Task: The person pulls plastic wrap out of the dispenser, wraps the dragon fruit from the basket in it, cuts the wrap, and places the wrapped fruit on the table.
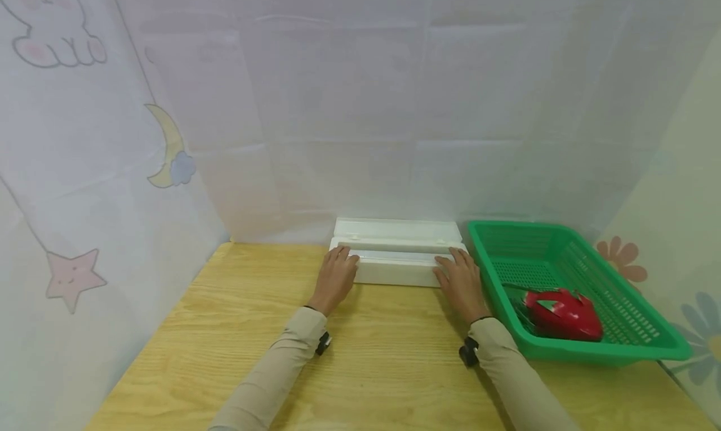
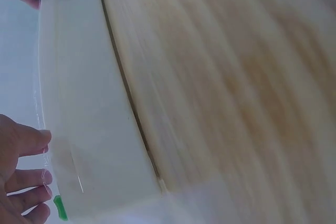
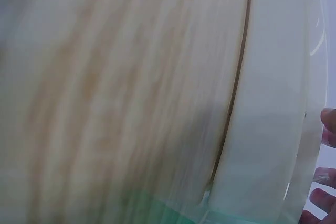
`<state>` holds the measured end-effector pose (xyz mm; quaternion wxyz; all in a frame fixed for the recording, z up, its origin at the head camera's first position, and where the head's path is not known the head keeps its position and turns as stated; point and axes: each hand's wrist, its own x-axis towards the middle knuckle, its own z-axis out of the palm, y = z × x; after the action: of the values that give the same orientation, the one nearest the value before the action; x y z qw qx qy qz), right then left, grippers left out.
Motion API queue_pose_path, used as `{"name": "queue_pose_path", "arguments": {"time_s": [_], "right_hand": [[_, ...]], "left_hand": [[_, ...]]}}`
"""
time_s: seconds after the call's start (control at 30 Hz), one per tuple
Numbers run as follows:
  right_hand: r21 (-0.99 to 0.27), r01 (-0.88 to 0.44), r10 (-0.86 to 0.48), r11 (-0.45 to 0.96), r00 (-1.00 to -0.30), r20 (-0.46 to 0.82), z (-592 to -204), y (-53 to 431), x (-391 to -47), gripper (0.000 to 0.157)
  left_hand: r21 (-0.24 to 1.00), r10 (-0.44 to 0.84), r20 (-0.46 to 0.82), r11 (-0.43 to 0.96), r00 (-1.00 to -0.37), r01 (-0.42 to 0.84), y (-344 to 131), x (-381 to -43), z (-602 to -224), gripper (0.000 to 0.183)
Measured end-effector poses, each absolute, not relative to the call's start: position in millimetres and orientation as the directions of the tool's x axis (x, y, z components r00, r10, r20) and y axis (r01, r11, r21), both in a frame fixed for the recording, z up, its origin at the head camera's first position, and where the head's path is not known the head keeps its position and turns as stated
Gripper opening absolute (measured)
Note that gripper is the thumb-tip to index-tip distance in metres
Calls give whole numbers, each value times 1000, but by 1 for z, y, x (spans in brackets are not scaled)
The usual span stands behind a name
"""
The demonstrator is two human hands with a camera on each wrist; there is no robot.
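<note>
A long white box (image 1: 397,276) stands on the wooden table against the back wall, its lid (image 1: 398,229) raised at the rear. Thin clear plastic film (image 2: 38,100) runs along the box's upper edge and shows wrinkles by the fingertips. At the box's left end my left hand (image 1: 336,273) pinches the film between thumb and fingers. My right hand (image 1: 462,281) does likewise at the right end, where wrinkled film shows at the fingers (image 3: 325,176). The film is hard to make out in the head view, and the box's inside is partly hidden.
A green slotted basket (image 1: 614,354) stands close to the right of the box and right hand. Inside lies a glossy red object (image 1: 565,316) with green and white patches. The wooden table (image 1: 388,368) reaches toward me; patterned cloth walls (image 1: 349,106) close off the back and sides.
</note>
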<state>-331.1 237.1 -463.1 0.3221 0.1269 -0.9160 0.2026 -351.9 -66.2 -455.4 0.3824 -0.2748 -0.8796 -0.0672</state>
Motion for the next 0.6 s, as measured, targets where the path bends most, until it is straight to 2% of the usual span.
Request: {"name": "queue_pose_path", "arguments": {"time_s": [0.17, 0.3, 0.43, 0.6], "right_hand": [[-289, -377, -90, 880, -729, 678, -464, 236, -336, 21], [-251, -400, -93, 881, -668, 738, -464, 236, -340, 13], [-218, -419, -95, 881, -610, 787, -466, 235, -343, 9], [-214, -420, -85, 882, -588, 804, -468, 234, -345, 7]], "left_hand": [[-73, 419, 712, 843, -563, 533, -64, -355, -455, 9], [-82, 411, 731, 845, -544, 529, -63, -358, -456, 6], [-75, 405, 747, 839, -526, 539, -62, -360, -456, 6], [-74, 404, 760, 833, -510, 549, -62, -361, -456, 4]]}}
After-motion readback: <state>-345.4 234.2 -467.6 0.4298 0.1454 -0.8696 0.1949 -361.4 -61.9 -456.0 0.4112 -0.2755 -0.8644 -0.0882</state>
